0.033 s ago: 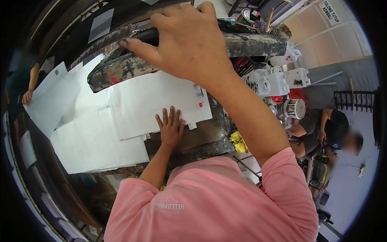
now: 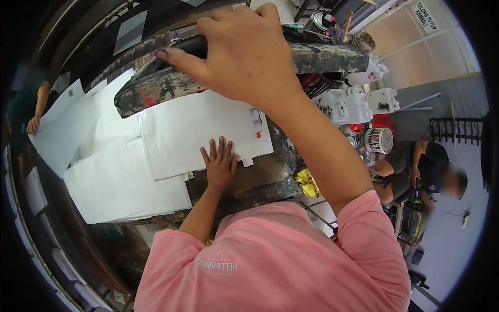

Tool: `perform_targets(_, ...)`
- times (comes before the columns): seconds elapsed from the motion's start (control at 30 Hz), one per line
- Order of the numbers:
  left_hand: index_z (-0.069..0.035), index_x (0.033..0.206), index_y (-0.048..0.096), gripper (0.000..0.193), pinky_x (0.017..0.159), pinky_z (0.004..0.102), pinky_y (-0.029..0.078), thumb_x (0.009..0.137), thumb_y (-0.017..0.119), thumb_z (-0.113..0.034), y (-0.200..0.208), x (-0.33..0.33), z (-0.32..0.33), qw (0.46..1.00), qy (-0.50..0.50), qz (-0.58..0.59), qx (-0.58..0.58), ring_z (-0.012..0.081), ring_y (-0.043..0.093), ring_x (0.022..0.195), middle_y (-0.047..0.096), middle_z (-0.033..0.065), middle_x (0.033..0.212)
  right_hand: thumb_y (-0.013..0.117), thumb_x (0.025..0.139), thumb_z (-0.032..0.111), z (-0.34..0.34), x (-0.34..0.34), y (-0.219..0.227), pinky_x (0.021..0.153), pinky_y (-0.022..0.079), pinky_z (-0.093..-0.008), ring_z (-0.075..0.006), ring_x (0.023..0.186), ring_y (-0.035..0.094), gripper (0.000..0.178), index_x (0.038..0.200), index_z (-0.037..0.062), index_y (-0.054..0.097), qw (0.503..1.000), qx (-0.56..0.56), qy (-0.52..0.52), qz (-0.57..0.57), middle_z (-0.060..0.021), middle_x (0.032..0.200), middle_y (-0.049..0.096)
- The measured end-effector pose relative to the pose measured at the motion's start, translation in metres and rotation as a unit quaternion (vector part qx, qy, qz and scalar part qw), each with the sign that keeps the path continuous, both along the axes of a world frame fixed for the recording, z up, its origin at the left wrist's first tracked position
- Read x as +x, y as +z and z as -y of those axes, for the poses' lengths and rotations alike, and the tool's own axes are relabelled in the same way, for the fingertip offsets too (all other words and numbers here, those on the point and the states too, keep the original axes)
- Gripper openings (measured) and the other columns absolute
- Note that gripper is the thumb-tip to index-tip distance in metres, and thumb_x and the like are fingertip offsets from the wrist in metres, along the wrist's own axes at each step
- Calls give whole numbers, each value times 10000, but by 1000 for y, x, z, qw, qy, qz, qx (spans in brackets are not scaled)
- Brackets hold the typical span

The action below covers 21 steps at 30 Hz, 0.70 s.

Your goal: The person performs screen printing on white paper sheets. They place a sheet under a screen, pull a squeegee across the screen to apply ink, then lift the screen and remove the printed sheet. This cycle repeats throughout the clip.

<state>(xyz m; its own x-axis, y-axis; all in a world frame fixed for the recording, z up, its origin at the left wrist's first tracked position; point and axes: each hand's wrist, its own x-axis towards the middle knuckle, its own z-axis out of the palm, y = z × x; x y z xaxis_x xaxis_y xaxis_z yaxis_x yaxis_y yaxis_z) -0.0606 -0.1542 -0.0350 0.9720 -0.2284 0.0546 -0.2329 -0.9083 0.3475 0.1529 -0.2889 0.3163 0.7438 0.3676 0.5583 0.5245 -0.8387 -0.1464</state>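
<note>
My right hand (image 2: 247, 57) reaches up across the worktable and grips the near bar of a paint-stained screen-printing frame (image 2: 332, 57), which is raised above the sheets. Its thumb stretches left along the bar, while the other fingers curl over the far side, where their tips are hidden. Below the frame lies a white sheet (image 2: 192, 138) with a small dark mark and a red mark at its right end. My left hand (image 2: 221, 164) rests flat on the sheet's near edge, fingers spread. More white sheets (image 2: 104, 187) overlap to the left.
A co-worker's hand (image 2: 34, 125) at the far left holds the edge of a lifted sheet (image 2: 70, 122). White plastic containers (image 2: 358, 106) and a stained bucket (image 2: 378, 140) stand at right, near a crumpled yellow cloth (image 2: 307, 182). Another person (image 2: 431, 166) sits farther right.
</note>
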Motion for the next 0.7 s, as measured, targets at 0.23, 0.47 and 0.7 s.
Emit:
perform_targets(0.23, -96, 1591, 520, 615, 1264, 751, 116, 1083, 583, -436, 4, 3, 0, 999, -20, 44, 5, 492, 283, 1598, 385, 197, 1718, 615, 935, 746, 5, -14, -18, 915, 421, -471, -294, 923, 691, 711, 924, 67, 825, 999, 5, 0, 32, -131, 877, 752)
perform_targets(0.47, 46, 1498, 545, 743, 1269, 612, 288, 911, 860, -284, 105, 20, -7, 940, 35, 231, -247, 459, 473, 1462, 577, 226, 1524, 627, 996, 568, 14, -39, -47, 841, 458, -472, -331, 869, 669, 521, 950, 58, 723, 997, 23, 17, 65, -129, 822, 702)
perform_targets(0.7, 69, 1569, 427, 1070, 1173, 572, 387, 747, 975, -342, 278, 83, 13, 943, -107, 312, -42, 458, 513, 1358, 543, 245, 1501, 656, 931, 276, 18, -65, -92, 808, 453, -451, -298, 757, 644, 419, 1266, 28, 614, 992, 77, 26, 92, -90, 761, 664)
